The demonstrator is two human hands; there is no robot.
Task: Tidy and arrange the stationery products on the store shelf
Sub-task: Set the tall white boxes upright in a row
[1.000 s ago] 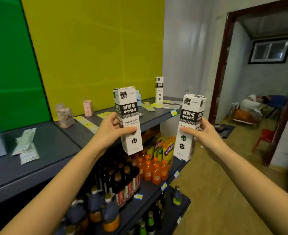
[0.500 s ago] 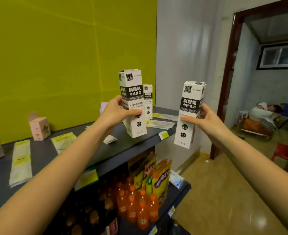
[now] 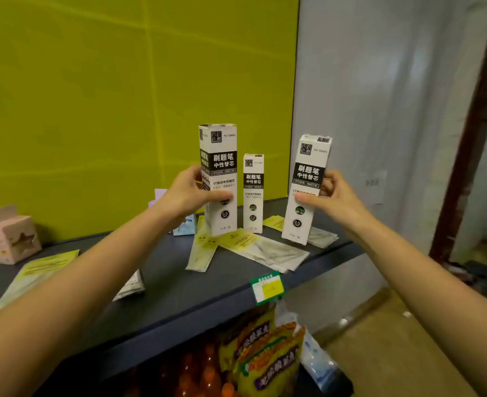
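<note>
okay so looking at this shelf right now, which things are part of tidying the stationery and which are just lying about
Part of the job:
left hand holding a refill box
right hand holding a second refill box
standing refill box
flat packets
pink box

Just there:
snack bags
orange bottles

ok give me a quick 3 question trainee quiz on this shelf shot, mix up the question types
1. True or false: the left hand and the right hand each hold a tall white refill box.
2. How many tall white refill boxes show in all?
3. The pink box sits: A) far left on the top shelf B) beside the snack bags C) in the right hand

Key: 1 true; 2 three; 3 A
</note>
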